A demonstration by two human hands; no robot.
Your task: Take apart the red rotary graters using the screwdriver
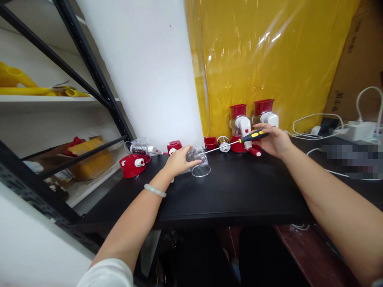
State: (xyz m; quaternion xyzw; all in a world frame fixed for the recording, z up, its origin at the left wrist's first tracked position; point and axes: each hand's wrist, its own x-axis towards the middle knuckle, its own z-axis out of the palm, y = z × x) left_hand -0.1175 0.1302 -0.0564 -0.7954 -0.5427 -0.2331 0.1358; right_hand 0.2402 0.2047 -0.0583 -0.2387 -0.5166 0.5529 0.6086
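My left hand (179, 160) is closed round a clear plastic housing (200, 162) that lies on the black table (233, 195). My right hand (273, 140) grips the black and yellow handle of a screwdriver (236, 142). Its long metal shaft reaches left, and the tip touches the clear housing. A pale bangle sits on my left wrist.
Red and white appliance parts stand behind: two assembled units (239, 123), a small red cup (210, 142), a red base (131, 165) and a bagged metal drum (142, 148). White cables and a power strip (356, 129) lie right. A black shelf frame (89, 67) rises left.
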